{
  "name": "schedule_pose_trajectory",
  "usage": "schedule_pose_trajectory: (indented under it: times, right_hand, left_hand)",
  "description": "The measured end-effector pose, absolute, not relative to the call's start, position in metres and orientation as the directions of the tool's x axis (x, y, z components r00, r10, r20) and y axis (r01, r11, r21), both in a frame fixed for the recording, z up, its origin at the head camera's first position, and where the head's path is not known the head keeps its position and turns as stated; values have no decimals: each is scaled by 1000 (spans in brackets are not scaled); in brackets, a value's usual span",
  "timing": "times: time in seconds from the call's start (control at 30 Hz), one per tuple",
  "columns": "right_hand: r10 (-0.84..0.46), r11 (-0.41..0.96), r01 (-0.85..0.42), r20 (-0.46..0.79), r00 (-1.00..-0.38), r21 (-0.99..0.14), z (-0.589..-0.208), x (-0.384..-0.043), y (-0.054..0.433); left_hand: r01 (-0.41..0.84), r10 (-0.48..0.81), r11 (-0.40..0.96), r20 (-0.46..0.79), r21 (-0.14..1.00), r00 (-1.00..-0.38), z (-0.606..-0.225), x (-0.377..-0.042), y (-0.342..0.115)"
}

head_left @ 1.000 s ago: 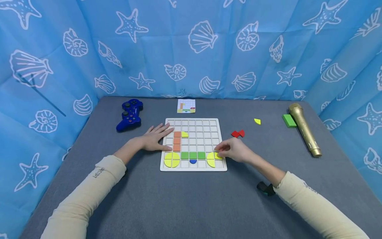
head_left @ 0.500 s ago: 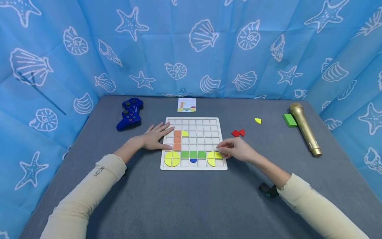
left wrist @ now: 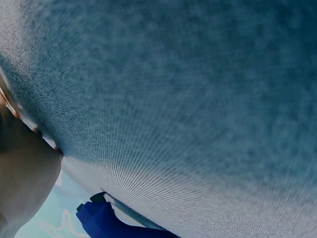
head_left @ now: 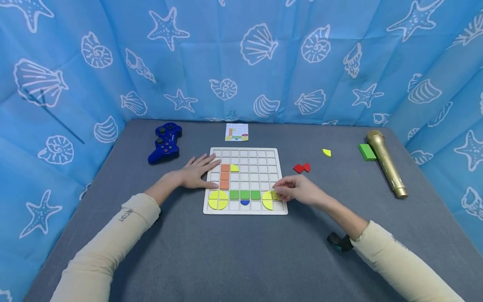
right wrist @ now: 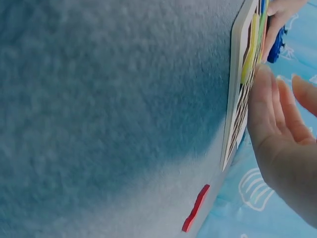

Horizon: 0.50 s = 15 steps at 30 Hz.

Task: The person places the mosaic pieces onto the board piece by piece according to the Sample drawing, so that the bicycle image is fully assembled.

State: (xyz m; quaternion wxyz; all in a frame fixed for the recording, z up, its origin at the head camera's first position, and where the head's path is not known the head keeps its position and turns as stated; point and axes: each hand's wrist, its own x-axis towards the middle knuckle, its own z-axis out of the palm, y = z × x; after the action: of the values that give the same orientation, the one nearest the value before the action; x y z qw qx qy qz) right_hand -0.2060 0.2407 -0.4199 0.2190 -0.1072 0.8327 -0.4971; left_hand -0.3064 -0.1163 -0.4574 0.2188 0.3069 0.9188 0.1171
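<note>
A white grid board [head_left: 260, 207] lies on the table with flat coloured pieces in its cells. My left hand [head_left: 194, 174] is spread flat over its left edge, fingers straight, next to three orange squares [head_left: 224, 176]. At the lower right, my right hand [head_left: 299, 188] pinches a yellow quarter-circle piece [head_left: 276, 195], partly hidden by the fingertips. More yellow quarter pieces [head_left: 267, 204] adjoin it. Three green squares [head_left: 245, 194] form a row, with a blue half-circle [head_left: 245, 202] below. In the right wrist view, the right fingers [right wrist: 265, 104] reach to the board's surface.
Behind the board lies a pattern card [head_left: 236, 132]. Red pieces [head_left: 302, 167] and a loose yellow quarter piece [head_left: 326, 152] lie to the right. A green block [head_left: 367, 152] and a gold microphone [head_left: 386, 163] are farther right; a blue game controller [head_left: 165, 143] is left.
My right hand stays at the board's lower right corner, its fingertips shifting slightly over the yellow piece, which looks darker now. The left hand stays in place.
</note>
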Motion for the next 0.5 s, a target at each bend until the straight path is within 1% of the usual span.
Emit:
schedule_pose_trajectory:
  times: [0.13, 0.33, 0.5]
  right_hand:
    - [-329, 516, 49, -250, -910, -855, -419, -208, 242]
    - [-339, 559, 53, -286, -896, -828, -419, -210, 243]
    - [-345, 544, 71, -299, -890, -836, -419, -214, 247]
  left_hand:
    - [514, 619, 781, -325, 356, -715, -459, -308, -117]
    - [517, 618, 782, -327, 347, -715, -461, -309, -117]
    - [510, 612, 787, -331, 347, -718, -460, -308, -116]
